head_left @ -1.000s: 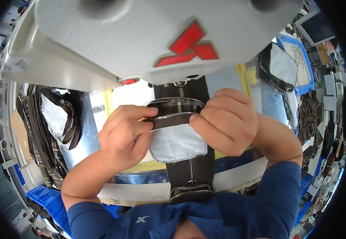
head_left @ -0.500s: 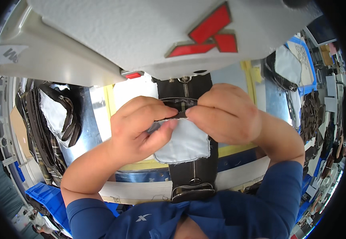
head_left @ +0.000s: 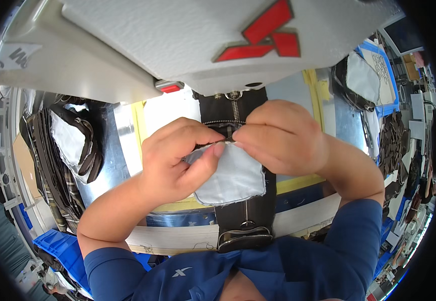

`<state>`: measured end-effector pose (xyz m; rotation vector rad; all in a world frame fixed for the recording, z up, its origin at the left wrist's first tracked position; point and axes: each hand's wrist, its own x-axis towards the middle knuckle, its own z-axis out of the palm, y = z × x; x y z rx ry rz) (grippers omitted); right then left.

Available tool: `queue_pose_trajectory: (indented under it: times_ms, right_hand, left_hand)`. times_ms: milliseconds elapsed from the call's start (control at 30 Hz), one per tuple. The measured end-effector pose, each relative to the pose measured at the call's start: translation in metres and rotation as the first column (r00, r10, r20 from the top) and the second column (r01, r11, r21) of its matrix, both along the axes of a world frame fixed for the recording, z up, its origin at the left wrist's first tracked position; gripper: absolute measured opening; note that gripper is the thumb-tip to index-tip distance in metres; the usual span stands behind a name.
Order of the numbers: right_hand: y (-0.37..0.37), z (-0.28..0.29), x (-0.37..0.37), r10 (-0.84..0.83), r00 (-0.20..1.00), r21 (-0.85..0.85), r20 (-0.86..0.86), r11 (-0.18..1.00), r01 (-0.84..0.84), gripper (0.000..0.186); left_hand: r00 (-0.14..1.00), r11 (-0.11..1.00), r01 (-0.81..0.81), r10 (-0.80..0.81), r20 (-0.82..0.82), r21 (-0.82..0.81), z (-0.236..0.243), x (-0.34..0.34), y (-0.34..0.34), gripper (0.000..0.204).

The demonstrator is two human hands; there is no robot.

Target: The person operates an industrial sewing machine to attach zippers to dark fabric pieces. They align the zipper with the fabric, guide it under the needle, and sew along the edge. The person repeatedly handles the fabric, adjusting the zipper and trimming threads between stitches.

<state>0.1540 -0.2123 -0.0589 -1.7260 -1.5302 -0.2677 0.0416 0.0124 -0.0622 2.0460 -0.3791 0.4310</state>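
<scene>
A long dark fabric piece [head_left: 231,216] with metal zippers runs from under the machine head toward my body. Partway along it is a zipped pocket with a pale grey lining [head_left: 233,178] hanging out toward me. My left hand [head_left: 177,158] pinches the pocket's edge between thumb and index finger. Close beside it, my right hand [head_left: 283,138] grips the same edge, its fingers curled and thumb toward the left fingertips. Between the hands the open metal zipper [head_left: 220,122] shows, with dark fabric inside. The fingertips hide the exact spot being pinched.
A large grey sewing machine head [head_left: 193,40] with a red emblem overhangs the far side. Stacked dark and plaid fabric pieces [head_left: 52,160] lie at left, near a blue crate [head_left: 62,251]. Another lined piece [head_left: 361,80] sits at far right by a blue tray [head_left: 391,83]. Yellow tape [head_left: 298,184] marks the table.
Both hands keep their pinch on the pocket edge. My left thumb has risen against the edge of the lining, closer to the index finger. The view has shifted slightly.
</scene>
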Motion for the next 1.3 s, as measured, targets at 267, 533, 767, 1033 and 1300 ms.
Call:
queue_pose_trajectory:
  times_ms: [267,533,767,1033,1300]
  right_hand:
    - [0.005,0.006,-0.005,-0.052,0.915,-0.152,-0.399,0.988,-0.011,0.012]
    - [0.009,-0.001,-0.004,-0.136,0.948,-0.185,-0.288,0.979,0.084,0.004]
    - [0.013,-0.011,0.014,-0.359,0.921,-0.350,-0.153,0.891,0.289,0.013]
    - [0.020,-0.016,0.044,-0.474,0.857,-0.372,-0.202,0.847,0.381,0.022]
    - [0.019,0.002,0.052,-0.520,0.815,-0.590,-0.254,0.752,0.295,0.024]
  left_hand:
    - [0.992,0.997,0.006,-0.015,-0.122,-0.077,-0.002,-0.002,0.000,0.011]
    - [0.955,0.991,-0.134,0.128,-0.266,-0.003,-0.001,0.001,-0.003,0.008]
    - [0.681,0.960,-0.259,0.261,-0.685,0.107,0.001,0.040,0.009,0.030]
    - [0.779,0.905,-0.228,0.391,-0.490,0.361,-0.012,0.062,0.009,0.028]
    - [0.853,0.882,-0.128,0.331,-0.404,0.454,-0.025,0.065,0.016,0.034]
